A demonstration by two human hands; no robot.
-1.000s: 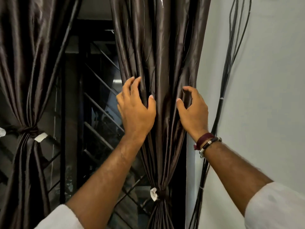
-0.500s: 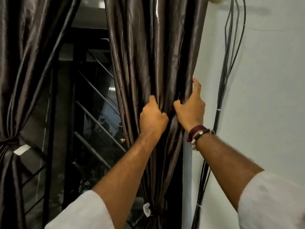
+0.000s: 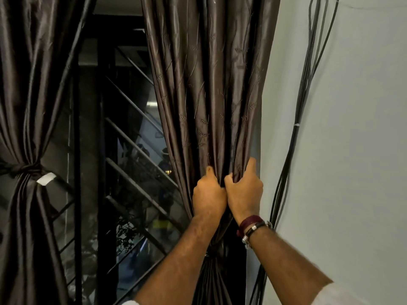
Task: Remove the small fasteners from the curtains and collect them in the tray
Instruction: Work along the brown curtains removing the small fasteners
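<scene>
hands now together, L hand & R hand bunch curtain (tie below)

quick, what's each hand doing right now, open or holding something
Left hand: closed, gripping folds of the right curtain.
Right hand: closed, gripping the same curtain beside it.
</scene>
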